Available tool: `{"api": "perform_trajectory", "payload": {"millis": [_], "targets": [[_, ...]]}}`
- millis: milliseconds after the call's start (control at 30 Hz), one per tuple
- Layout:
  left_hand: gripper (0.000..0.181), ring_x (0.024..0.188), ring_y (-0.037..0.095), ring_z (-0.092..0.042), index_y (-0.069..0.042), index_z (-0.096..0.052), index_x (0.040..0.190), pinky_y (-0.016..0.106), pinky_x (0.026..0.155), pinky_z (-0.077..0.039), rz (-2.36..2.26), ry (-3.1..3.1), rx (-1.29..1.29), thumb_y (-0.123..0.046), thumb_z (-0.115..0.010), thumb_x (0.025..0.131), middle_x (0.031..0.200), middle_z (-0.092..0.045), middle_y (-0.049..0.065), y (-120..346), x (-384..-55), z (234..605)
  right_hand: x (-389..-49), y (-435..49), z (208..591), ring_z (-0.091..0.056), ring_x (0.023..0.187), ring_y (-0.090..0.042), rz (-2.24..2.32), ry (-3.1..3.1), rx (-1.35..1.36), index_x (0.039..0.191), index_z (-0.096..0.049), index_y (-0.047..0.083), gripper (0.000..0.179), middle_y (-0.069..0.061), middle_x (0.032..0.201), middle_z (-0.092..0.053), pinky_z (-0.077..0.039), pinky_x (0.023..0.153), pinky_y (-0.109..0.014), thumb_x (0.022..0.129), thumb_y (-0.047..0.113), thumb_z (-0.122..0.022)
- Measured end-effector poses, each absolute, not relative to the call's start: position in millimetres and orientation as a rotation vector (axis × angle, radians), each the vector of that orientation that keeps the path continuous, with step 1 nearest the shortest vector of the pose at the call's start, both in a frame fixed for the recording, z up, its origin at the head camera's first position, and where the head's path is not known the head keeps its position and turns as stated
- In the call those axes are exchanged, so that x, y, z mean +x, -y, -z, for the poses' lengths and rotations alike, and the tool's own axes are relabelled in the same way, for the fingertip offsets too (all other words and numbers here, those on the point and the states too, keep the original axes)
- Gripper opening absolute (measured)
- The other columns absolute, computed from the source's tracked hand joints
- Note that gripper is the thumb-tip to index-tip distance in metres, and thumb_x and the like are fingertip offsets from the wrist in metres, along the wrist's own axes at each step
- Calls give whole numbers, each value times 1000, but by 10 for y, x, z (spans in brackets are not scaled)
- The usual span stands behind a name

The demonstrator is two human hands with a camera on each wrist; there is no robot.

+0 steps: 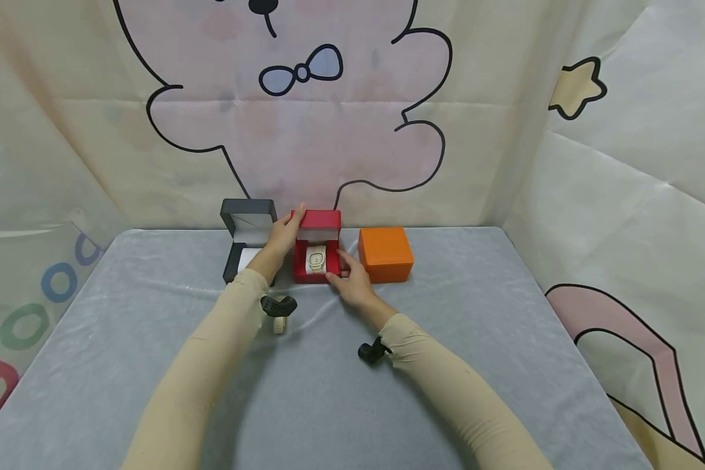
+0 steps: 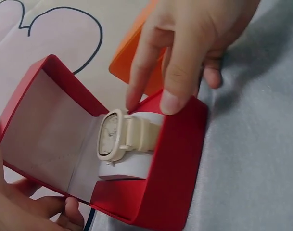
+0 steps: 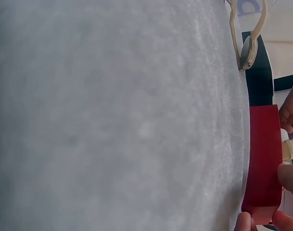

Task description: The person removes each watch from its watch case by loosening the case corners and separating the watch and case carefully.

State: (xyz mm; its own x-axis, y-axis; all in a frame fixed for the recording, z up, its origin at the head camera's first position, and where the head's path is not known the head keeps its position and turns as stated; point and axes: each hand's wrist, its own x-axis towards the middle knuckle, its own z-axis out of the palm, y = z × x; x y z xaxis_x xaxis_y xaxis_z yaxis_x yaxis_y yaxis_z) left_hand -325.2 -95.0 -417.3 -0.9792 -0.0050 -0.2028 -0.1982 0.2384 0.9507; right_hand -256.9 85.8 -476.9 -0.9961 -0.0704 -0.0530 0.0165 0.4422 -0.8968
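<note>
A red watch box (image 1: 317,278) stands at the back of the table with its lid (image 1: 319,218) raised. Inside it a cream wristwatch (image 2: 110,134) is wrapped round a white cushion (image 2: 122,166). My left hand (image 1: 281,240) holds the lid by its left side, fingers curled against the edge in the left wrist view. At the right end of the base, my right hand (image 1: 355,282) grips the box, with its thumb (image 2: 172,101) on the front rim and other fingers around the end wall.
Left of the red box, a dark watch box (image 1: 248,207) stands with its lid up, partly hidden by my left arm. An orange box (image 1: 386,254) stands close on the right. A second cream wristwatch (image 1: 279,324) lies on the grey cloth (image 1: 317,391) in front. A printed curtain hangs behind.
</note>
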Motion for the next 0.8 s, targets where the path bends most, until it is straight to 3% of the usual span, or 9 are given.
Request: {"api": "perform_trajectory", "payload": {"millis": [67,133,267,333,367,467,567,800], "targets": [[81,139,32,-41,-18,-35,159,47,120,-32,-1850,-2287,-205,-70,-42,97,154,-42,17,958,-3262,4166,-2574,-864,4779,-61,107,-27,1622,-2591,-52,154,-42,13,65,-18,133,-62,-53,93,-34,95,15,-70],[78,127,30,-44,-17,-40,155,43,110,-39,-1855,-2241,-211,-69,-44,96,140,-47,17,969,-3281,4170,-2578,-867,4788,-60,107,-27,1630,-2586,-51,154,-43,13,65,-18,133,-62,-53,93,-34,95,15,-70],[68,100,22,-43,-6,-51,121,31,83,-41,-1854,-2201,-243,-69,-47,95,103,-43,11,992,-3306,4169,-2581,-867,4795,-61,107,-28,1644,-2590,-57,153,-44,13,64,-19,132,-62,-53,95,-37,95,13,-70],[62,93,20,-42,-8,-46,105,28,76,-39,-1851,-2194,-249,-69,-47,95,95,-41,9,1001,-3312,4159,-2582,-864,4793,-61,107,-29,1645,-2595,-59,153,-44,13,64,-19,132,-62,-52,96,-38,94,13,-70],[63,91,19,-42,-7,-46,105,27,74,-38,-1855,-2186,-254,-69,-46,95,94,-40,8,1005,-3313,4152,-2584,-861,4792,-61,108,-29,1641,-2600,-61,153,-44,13,64,-19,132,-62,-52,96,-38,94,13,-70],[69,95,18,-40,-7,-48,125,25,74,-37,-1842,-2168,-256,-69,-44,96,104,-42,7,1016,-3318,4140,-2589,-853,4793,-61,107,-28,1641,-2599,-60,154,-44,14,64,-18,131,-62,-53,95,-38,95,14,-70],[78,103,19,-40,-9,-38,149,25,75,-38,-1834,-2149,-269,-68,-41,98,122,-41,9,1028,-3323,4148,-2589,-848,4792,-61,107,-28,1641,-2594,-59,154,-43,14,65,-18,132,-62,-53,94,-37,95,14,-70],[76,128,27,-39,-18,-22,163,27,86,-41,-1831,-2147,-207,-60,-41,102,160,-32,10,1073,-3287,4182,-2554,-850,4770,-59,109,-27,1607,-2615,-37,155,-43,16,65,-16,131,-61,-51,95,-36,95,16,-70]]}}
